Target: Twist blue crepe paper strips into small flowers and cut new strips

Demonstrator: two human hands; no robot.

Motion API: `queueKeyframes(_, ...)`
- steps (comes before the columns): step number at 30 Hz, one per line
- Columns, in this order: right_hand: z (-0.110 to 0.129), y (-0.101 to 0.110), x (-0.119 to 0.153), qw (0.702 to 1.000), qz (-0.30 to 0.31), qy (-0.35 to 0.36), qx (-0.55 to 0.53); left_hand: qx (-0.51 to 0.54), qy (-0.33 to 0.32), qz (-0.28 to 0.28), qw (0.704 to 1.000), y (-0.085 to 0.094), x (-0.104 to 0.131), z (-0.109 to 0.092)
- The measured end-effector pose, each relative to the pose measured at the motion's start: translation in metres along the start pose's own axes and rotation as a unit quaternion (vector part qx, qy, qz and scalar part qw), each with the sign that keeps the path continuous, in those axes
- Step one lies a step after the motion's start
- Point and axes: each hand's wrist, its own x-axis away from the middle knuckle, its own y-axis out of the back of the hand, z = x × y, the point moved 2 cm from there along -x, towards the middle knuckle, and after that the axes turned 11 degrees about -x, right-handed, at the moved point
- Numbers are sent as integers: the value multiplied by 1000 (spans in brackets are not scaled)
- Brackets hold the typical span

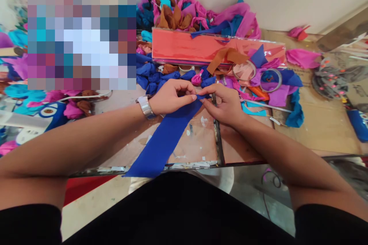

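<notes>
A long dark blue strip (169, 134) slants from my hands down over the table's front edge, its wide lower end near my body. At its upper end my left hand (175, 97), with a metal watch on the wrist, pinches the strip between thumb and fingers. My right hand (222, 103) pinches the same narrow, gathered end from the right, its fingertips close to those of my left hand. Just behind both hands lie several crumpled blue pieces (153, 76) and a small pink knotted piece (197, 79).
A long red sheet pack (184, 48) lies behind the hands, with a colourful heap (178, 13) at the wall. Tape rolls (270, 80) and scraps are at right, near cardboard (322, 130) and a dark wire bundle (330, 80). A blurred block covers the upper left.
</notes>
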Motion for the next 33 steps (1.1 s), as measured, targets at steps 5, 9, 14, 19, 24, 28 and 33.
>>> queueKeyframes(5, 1, -1, -1, 1000, 4, 9, 11, -9, -4, 7, 1000, -1, 0, 2)
queueKeyframes(9, 3, 1, -3, 999, 13, 27, 16, -21, -11, 9, 1000, -1, 0, 3)
queueKeyframes(14, 3, 4, -4, 999, 25, 29, 25, -32, -20, 8, 999, -1, 0, 4)
queueKeyframes(19, 3, 4, -5, 999, 23, 32, 34, -34, -18, 8, 999, -1, 0, 5)
queueKeyframes(24, 2, 4, -5, 999, 28, 20, 35, -39, -20, 9, 999, -1, 0, 5)
queueKeyframes(28, 2, 4, -5, 999, 29, 12, 44, -31, -19, 5, 999, -1, 0, 4)
queueKeyframes(33, 2, 4, -5, 998, 22, 5, 51, -28, -15, -2, 999, -2, 0, 3)
